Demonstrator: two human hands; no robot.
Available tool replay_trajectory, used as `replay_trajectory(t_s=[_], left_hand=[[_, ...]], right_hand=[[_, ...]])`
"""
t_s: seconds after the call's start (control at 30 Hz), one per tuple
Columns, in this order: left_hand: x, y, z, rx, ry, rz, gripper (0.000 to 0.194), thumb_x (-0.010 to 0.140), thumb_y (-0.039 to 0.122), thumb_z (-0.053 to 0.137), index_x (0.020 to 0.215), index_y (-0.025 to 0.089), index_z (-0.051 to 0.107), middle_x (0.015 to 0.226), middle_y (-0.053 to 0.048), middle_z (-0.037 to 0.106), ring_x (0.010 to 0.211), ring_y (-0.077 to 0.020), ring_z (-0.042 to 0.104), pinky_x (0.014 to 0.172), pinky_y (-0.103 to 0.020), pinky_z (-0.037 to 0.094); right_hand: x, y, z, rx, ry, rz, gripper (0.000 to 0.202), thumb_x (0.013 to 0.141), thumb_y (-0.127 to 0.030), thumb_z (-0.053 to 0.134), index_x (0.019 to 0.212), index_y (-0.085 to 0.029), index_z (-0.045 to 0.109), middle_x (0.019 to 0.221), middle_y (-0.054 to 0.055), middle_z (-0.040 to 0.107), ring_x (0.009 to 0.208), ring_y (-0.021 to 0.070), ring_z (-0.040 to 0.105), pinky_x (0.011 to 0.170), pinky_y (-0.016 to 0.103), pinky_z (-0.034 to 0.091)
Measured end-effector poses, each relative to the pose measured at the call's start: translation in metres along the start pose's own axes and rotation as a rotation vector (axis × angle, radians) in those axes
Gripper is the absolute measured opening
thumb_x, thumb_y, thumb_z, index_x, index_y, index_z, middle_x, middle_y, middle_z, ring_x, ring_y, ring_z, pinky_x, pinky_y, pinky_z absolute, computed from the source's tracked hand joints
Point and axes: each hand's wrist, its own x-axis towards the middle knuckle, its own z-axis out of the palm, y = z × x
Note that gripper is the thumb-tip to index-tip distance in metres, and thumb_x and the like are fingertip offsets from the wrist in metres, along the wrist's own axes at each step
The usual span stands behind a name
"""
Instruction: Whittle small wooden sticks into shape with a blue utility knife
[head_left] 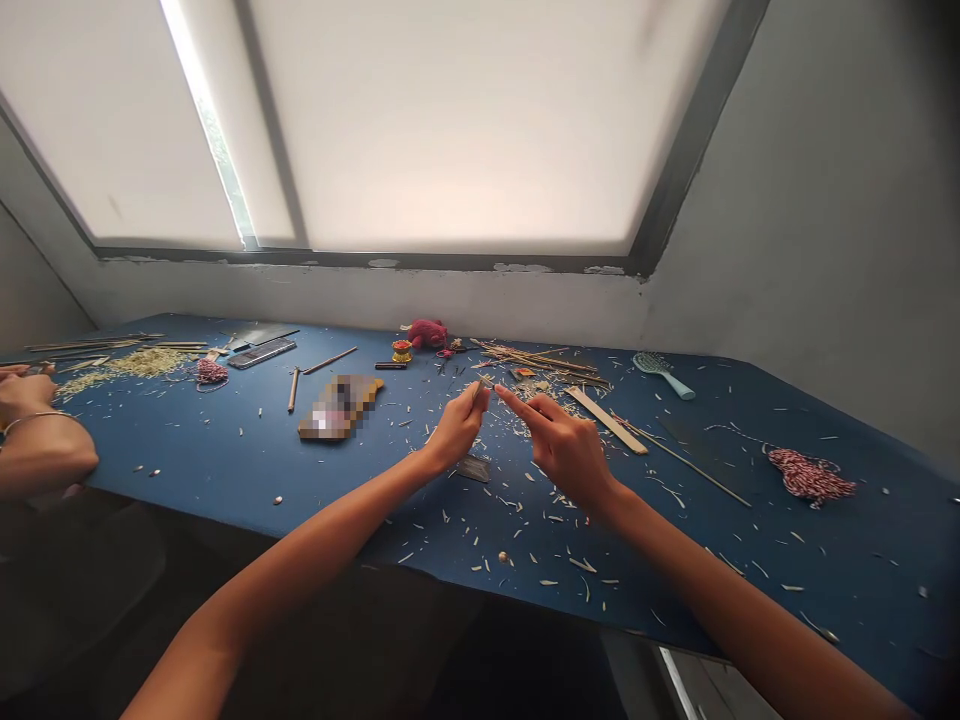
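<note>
My left hand (457, 430) is closed above the middle of the blue table, thumb and fingers pinching a small greyish piece (487, 383) whose kind is too small to make out. Close beside it on the right, my right hand (570, 445) points its index finger at that piece, the tip touching or almost touching it. The other fingers of this hand are curled in, and whatever they may hold is hidden. Under my left wrist lies a flat dark grey piece (474, 468). Pale shavings (551, 500) are scattered on the tabletop around both hands.
On the blue table (217, 455) are thin sticks (540, 357), a flat wooden strip (606, 420), a hairbrush (664, 375), red-white string (810, 475), a partly blurred packet (341, 408) and a phone (262, 352). Another person's hand (30, 395) works at far left near a shavings pile (146, 362).
</note>
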Motion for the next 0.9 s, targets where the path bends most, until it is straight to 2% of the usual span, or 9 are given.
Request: replay_trajectory(t_s=[0.2,0.53,0.73,0.9], left_hand=[[-0.0003,-0.0007,-0.001,0.081,-0.041,0.019,0.039,0.09,0.052,0.029,0.071,0.019,0.037,0.061,0.004,0.037,0.054,-0.009,0.03,0.051,-0.024,0.027],[-0.0011,-0.0019,-0.0006,0.093,-0.065,0.026,0.034,0.092,0.046,0.028,0.074,0.019,0.037,0.061,0.004,0.038,0.054,-0.009,0.03,0.052,-0.023,0.026],[0.0012,-0.0041,-0.003,0.187,-0.045,0.061,0.03,0.093,0.041,0.03,0.075,0.019,0.038,0.063,0.003,0.041,0.056,-0.0097,0.03,0.054,-0.024,0.025],[0.001,-0.0024,-0.004,0.255,0.0,0.11,0.031,0.094,0.042,0.028,0.076,0.019,0.04,0.063,0.002,0.042,0.056,-0.0105,0.031,0.055,-0.025,0.024]], right_hand=[[-0.0003,-0.0014,0.0006,-0.003,-0.012,-0.012,0.057,0.087,-0.007,0.034,0.139,-0.031,0.036,0.082,0.0,0.054,0.053,0.007,0.036,0.047,0.02,0.027],[-0.0013,-0.0025,0.0023,0.021,-0.01,0.003,0.054,0.089,-0.008,0.034,0.138,-0.03,0.038,0.083,0.0,0.055,0.053,0.0068,0.037,0.049,0.02,0.03],[-0.0017,0.0003,0.0003,0.097,0.004,-0.005,0.051,0.089,-0.01,0.036,0.137,-0.028,0.04,0.084,0.001,0.058,0.059,0.0073,0.043,0.054,0.019,0.034],[0.0013,0.0013,0.0011,0.083,0.036,-0.051,0.054,0.086,-0.007,0.035,0.136,-0.026,0.041,0.081,0.002,0.056,0.057,0.0077,0.041,0.054,0.019,0.034]])
